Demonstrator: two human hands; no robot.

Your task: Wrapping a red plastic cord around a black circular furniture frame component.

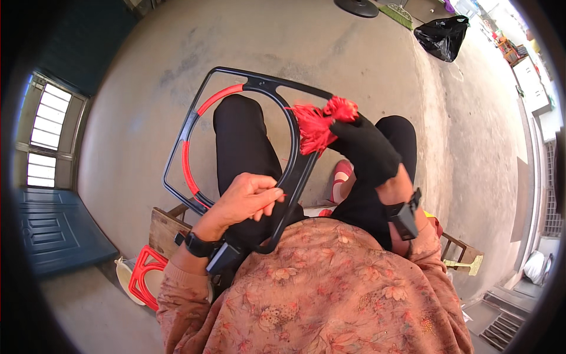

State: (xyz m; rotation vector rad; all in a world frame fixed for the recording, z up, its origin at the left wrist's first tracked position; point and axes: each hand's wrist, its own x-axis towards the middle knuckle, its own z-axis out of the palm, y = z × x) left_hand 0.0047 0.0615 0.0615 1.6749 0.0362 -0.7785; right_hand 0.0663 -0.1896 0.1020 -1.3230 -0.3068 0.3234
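Note:
Across my lap lies a black frame with a large round opening and slim outer bars. Red covers parts of the ring's left side. My right hand, in a black glove, is closed round a bundle of red strands at the frame's right side. The loose ends fan out toward the ring. My bare left hand is pinched over the lower part of the frame, with a bit of red thread at its fingertips. Black devices are strapped to both wrists.
A wooden seat shows beside my left hip. Behind it lies a red plastic frame. Farther off on the concrete floor are a black plastic bag and a green broom. A blue door panel stands at left.

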